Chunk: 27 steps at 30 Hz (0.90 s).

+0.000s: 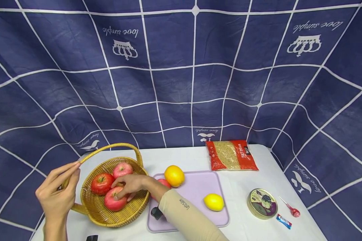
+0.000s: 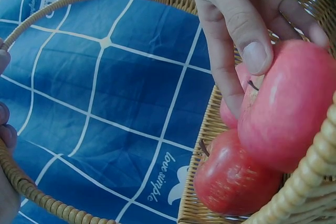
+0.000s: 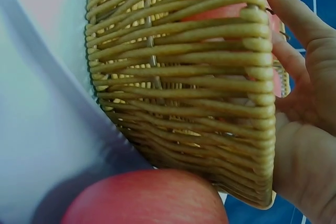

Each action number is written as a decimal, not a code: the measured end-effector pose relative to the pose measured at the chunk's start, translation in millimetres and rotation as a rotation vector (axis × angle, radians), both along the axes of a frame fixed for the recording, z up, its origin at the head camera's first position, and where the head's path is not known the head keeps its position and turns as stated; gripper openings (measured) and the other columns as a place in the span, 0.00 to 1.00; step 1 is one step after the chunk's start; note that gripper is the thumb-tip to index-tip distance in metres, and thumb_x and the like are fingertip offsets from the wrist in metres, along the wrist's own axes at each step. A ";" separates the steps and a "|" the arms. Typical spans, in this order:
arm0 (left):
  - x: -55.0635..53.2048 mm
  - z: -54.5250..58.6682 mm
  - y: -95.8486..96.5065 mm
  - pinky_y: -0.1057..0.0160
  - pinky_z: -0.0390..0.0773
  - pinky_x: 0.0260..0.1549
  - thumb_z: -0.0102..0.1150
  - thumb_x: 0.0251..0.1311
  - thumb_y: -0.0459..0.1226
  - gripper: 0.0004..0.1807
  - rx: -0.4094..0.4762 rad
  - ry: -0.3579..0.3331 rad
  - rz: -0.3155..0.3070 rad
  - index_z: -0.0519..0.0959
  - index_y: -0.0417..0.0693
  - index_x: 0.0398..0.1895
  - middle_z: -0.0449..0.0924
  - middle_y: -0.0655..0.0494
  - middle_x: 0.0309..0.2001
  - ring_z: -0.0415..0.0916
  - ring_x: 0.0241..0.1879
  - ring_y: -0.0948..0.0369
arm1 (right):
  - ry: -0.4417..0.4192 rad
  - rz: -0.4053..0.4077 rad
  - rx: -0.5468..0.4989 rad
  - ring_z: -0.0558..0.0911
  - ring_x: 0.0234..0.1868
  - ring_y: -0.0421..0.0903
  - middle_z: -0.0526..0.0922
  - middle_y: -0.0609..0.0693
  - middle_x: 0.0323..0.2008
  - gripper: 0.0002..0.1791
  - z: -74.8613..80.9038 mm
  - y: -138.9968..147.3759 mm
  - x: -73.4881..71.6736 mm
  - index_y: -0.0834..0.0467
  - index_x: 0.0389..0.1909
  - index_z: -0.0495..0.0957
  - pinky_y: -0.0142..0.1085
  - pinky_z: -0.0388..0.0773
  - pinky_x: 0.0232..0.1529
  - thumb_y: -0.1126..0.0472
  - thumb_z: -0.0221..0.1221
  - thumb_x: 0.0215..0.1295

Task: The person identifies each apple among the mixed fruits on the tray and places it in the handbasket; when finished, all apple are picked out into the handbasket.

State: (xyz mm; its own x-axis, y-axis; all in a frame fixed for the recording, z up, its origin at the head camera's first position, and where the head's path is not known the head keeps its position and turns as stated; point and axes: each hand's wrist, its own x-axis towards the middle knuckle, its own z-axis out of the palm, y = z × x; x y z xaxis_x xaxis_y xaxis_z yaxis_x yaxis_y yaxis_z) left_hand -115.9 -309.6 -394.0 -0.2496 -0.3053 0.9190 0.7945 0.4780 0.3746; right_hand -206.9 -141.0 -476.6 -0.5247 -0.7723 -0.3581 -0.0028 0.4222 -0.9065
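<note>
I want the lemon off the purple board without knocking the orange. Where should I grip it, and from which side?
Take the lemon across its narrow middle, coming straight down from above. It lies on its side on the purple board with bare board all round; its tapered ends offer less hold than the broad waist. The orange sits well apart, at the board's far left corner.

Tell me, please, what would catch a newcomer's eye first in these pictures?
The wicker basket at the table's front left, with three red apples; the right hand grips the front apple, while the left hand holds the handle. Beside it, an orange and a lemon lie on a lilac board.
</note>
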 end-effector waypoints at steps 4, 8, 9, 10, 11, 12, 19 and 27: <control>0.2 -0.3 0.0 0.75 0.80 0.45 0.66 0.49 0.17 0.03 -0.001 -0.001 0.000 0.84 0.20 0.28 0.87 0.37 0.35 0.86 0.40 0.63 | -0.034 -0.022 -0.028 0.80 0.23 0.43 0.79 0.45 0.38 0.25 -1.8 -1.5 3.3 0.52 0.56 0.78 0.39 0.88 0.34 0.71 0.69 0.58; 0.0 -0.8 0.2 0.75 0.80 0.45 0.66 0.49 0.17 0.03 0.001 0.001 -0.005 0.84 0.20 0.29 0.87 0.36 0.35 0.86 0.39 0.63 | -0.045 -0.033 -0.041 0.79 0.22 0.42 0.79 0.46 0.37 0.23 -2.5 -2.9 6.6 0.52 0.54 0.78 0.39 0.88 0.35 0.72 0.68 0.58; 0.0 -1.0 0.4 0.75 0.80 0.45 0.66 0.49 0.17 0.03 0.001 0.002 -0.006 0.84 0.20 0.29 0.87 0.36 0.35 0.86 0.39 0.63 | -0.055 -0.037 -0.042 0.79 0.22 0.42 0.79 0.47 0.36 0.23 -2.5 -3.0 7.3 0.52 0.53 0.77 0.40 0.88 0.35 0.72 0.68 0.58; 0.0 -1.2 0.5 0.75 0.80 0.45 0.66 0.49 0.17 0.03 0.002 0.003 -0.009 0.83 0.20 0.29 0.87 0.36 0.35 0.86 0.39 0.63 | -0.065 -0.039 -0.041 0.79 0.22 0.42 0.79 0.47 0.36 0.23 -2.2 -3.0 8.0 0.52 0.53 0.77 0.41 0.88 0.35 0.73 0.68 0.58; 0.0 -1.4 0.6 0.75 0.80 0.45 0.66 0.49 0.17 0.03 0.003 0.004 -0.010 0.83 0.20 0.28 0.87 0.36 0.35 0.86 0.39 0.63 | -0.074 -0.042 -0.040 0.79 0.22 0.43 0.79 0.47 0.36 0.23 -1.8 -3.1 8.7 0.52 0.52 0.77 0.43 0.88 0.36 0.73 0.68 0.59; 0.0 -1.4 0.7 0.75 0.80 0.45 0.66 0.49 0.17 0.03 0.003 0.005 -0.009 0.83 0.20 0.28 0.87 0.36 0.35 0.86 0.39 0.63 | -0.082 -0.043 -0.035 0.79 0.22 0.43 0.79 0.47 0.36 0.23 -1.4 -3.1 9.2 0.52 0.52 0.77 0.44 0.88 0.36 0.73 0.68 0.59; 0.2 0.0 0.7 0.75 0.80 0.45 0.65 0.49 0.17 0.03 0.002 0.003 -0.009 0.83 0.19 0.28 0.87 0.36 0.35 0.86 0.39 0.63 | -0.139 -0.036 0.035 0.83 0.23 0.56 0.82 0.57 0.26 0.24 0.9 -2.4 10.6 0.43 0.52 0.76 0.50 0.88 0.32 0.70 0.68 0.60; 0.4 0.5 1.1 0.75 0.80 0.45 0.66 0.49 0.17 0.03 -0.001 0.001 -0.004 0.83 0.19 0.29 0.87 0.36 0.35 0.86 0.40 0.63 | -0.166 -0.051 -0.055 0.84 0.23 0.56 0.83 0.62 0.26 0.22 1.3 -4.5 15.9 0.46 0.52 0.75 0.54 0.87 0.35 0.72 0.64 0.64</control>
